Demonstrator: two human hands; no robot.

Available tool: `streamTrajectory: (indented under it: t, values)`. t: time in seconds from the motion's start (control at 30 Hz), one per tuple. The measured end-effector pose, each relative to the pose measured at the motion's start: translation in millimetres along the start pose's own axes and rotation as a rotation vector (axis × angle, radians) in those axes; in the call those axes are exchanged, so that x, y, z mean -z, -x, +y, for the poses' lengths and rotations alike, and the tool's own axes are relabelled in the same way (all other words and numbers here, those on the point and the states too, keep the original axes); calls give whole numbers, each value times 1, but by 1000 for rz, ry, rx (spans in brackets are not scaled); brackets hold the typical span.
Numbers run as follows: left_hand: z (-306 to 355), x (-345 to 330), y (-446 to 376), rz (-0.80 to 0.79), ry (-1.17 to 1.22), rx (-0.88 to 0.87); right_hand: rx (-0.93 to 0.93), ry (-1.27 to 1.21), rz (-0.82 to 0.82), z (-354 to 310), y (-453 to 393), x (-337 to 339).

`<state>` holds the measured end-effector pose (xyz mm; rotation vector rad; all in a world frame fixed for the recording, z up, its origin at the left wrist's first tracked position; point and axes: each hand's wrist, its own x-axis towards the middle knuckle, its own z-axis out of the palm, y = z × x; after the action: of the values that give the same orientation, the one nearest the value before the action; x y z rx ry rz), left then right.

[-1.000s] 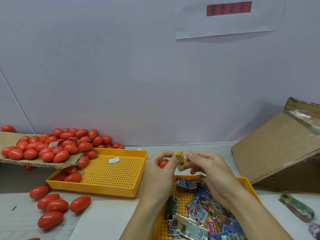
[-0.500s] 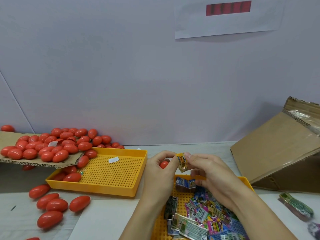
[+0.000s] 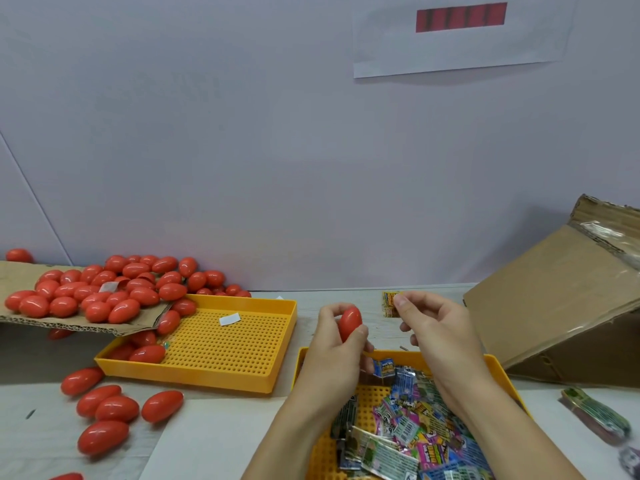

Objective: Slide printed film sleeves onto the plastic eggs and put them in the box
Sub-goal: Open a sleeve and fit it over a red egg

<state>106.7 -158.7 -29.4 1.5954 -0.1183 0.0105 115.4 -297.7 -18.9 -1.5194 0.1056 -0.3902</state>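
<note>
Egg (image 3: 349, 323) glossy red, bare, upright in left hand (image 3: 334, 344).

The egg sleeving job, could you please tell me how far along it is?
Done: nothing visibly; the box's inside is hidden. In hand: left hand holds a bare egg, right hand pinches a sleeve, apart. Left: the egg pile.

Egg pile (image 3: 104, 292) on cardboard sheet (image 3: 20, 317), far left of desk (image 3: 214, 441); perforated tray (image 3: 221, 344) just right, partly under it. Sleeve tray (image 3: 498, 372) front-centre w/ film sleeves (image 3: 415, 431); box (image 3: 554, 306) far right.
</note>
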Motion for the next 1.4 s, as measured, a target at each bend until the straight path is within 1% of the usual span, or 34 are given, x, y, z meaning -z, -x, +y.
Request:
streamTrajectory:
  t: [0.13,0.27,0.47,0.73,0.87,1.03,1.2,1.4]
  values:
    - [4,2,0,76,-16,-77,21,37,-9,1,0,2]
    - [4,2,-1,128,-16,-127,30,81,-62,1,1,2]
    - [4,2,-1,98,2,-127,44,108,-85,2,2,1]
    - [0,2,-2,33,37,-74,55,129,-133,3,2,1]
    - [0,3,-1,-9,65,-64,94,139,-150,3,2,1]
    - [2,1,-1,26,148,-74,136,153,-166,2,3,3]
    - [1,1,0,58,118,-90,155,193,-185,1,5,3]
    - [3,3,-1,88,72,-123,167,213,-131,-1,5,2]
